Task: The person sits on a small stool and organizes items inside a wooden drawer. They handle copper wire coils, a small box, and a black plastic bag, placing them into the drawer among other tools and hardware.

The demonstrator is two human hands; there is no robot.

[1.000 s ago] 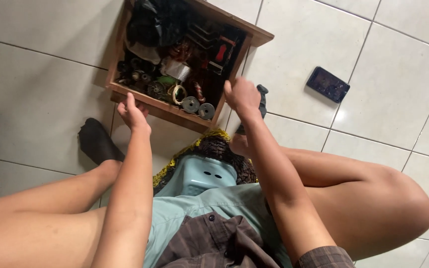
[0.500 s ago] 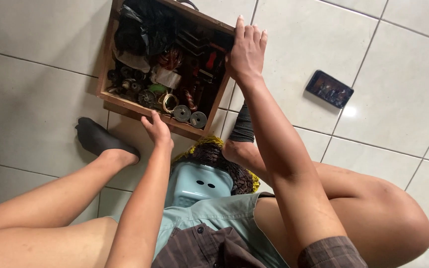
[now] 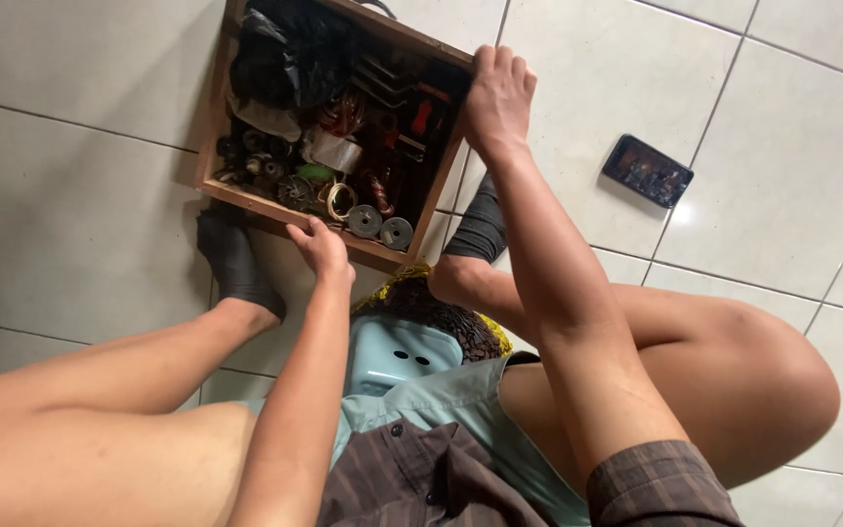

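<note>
Wooden box [image 3: 246, 190] of spools and small parts sits on the tiled floor [image 3: 80, 224] between the feet, left hand [image 3: 321, 249] gripping its near rim, right hand [image 3: 498, 98] clasping the far-right corner; best kept level so nothing spills.

phone [image 3: 647, 171]: flat dark rectangle lying on the white tiled floor [image 3: 782, 146], well right of the wooden box [image 3: 343, 244]
screen: lit, face up, dim mixed colours, details too small to tell
black plastic bag [image 3: 280, 54]: crumpled in the box's far left corner
</note>
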